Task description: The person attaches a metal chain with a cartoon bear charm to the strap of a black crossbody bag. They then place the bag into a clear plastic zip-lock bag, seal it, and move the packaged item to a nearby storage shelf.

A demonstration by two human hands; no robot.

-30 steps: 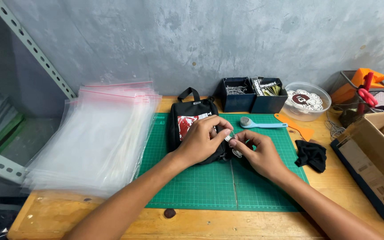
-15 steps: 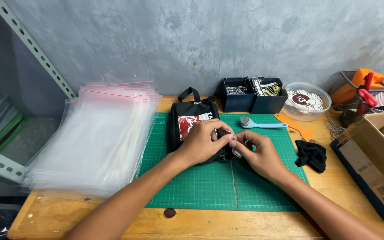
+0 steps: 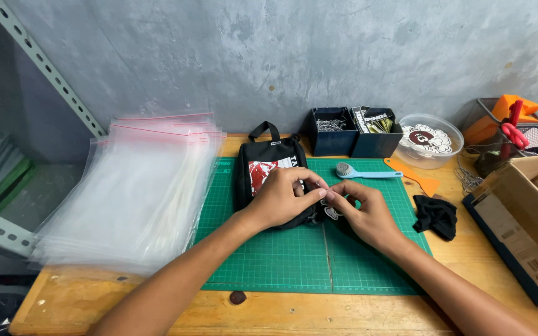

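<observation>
Wooden table (image 3: pixel 456 186), green cutting mat (image 3: pixel 294 261) mid-frame, stack of clear zip bags (image 3: pixel 138 186) at left. Black pouch (image 3: pixel 269 168) lying on the mat, centre. Left hand (image 3: pixel 281 199) resting on its right edge, right hand (image 3: pixel 368 214) alongside, fingers of both pinched shut on a small metal tag (image 3: pixel 331 213). Looks like mid-attachment; needs steady threading next.

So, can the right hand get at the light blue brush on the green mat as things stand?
Probably yes. The light blue brush lies in the open on the green cutting mat, just beyond the right hand, with nothing between them. But that hand is busy with a small tag at the black pouch.
</observation>
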